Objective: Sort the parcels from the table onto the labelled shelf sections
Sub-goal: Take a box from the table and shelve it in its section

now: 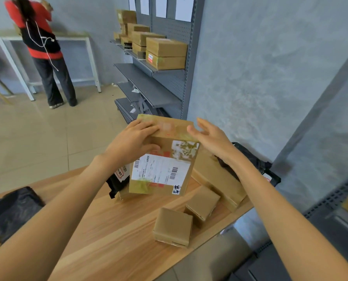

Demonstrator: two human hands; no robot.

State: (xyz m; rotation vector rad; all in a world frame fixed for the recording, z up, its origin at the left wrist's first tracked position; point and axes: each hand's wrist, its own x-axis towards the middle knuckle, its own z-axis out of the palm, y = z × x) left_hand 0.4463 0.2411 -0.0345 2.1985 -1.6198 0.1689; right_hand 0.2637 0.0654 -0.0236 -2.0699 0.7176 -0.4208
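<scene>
Labelled cardboard parcel point(163, 157) tipped up above wooden tabletop point(112, 226), label facing camera. Left hand point(134, 138) gripping its top left corner, fingers point(148, 126) over top edge, thumb on front. Right hand point(209, 134) just beside top right corner, fingers spread, holding nothing. Two small boxes point(173, 226) and black poly bag point(13, 209) lying on tabletop. Stacked boxes on grey shelf point(161, 72) beyond.
</scene>
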